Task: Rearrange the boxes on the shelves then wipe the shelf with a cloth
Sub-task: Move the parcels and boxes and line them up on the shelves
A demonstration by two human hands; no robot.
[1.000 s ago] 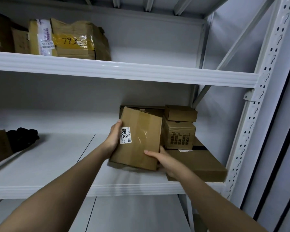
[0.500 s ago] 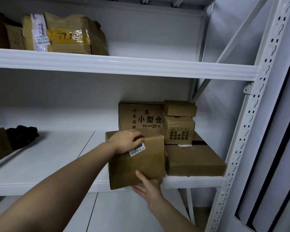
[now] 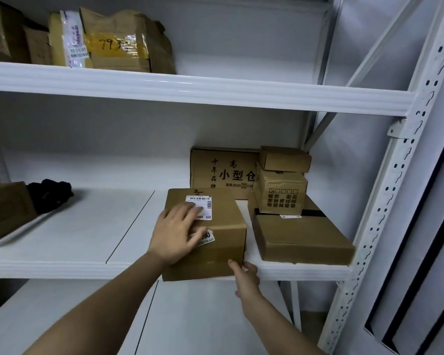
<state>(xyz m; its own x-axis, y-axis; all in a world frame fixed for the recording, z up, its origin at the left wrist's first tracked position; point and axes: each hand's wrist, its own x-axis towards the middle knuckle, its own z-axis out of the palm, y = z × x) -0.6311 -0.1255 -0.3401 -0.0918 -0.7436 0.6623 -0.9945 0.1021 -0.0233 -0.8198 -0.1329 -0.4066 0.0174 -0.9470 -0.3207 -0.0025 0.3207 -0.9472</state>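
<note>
Since the earlier frame, brown labelled cardboard box [image 3: 205, 234] lowered onto white shelf front edge [image 3: 62, 267]; left hand [image 3: 176, 233] flat atop, right hand [image 3: 244, 276] supporting its corner. Overhang risks tipping off

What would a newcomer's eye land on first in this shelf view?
Probably the labelled box at the middle shelf's front edge, with the left hand flat on top and the right hand at its lower corner. Next, the stacked boxes at the right end, and the black cloth far left.
</note>
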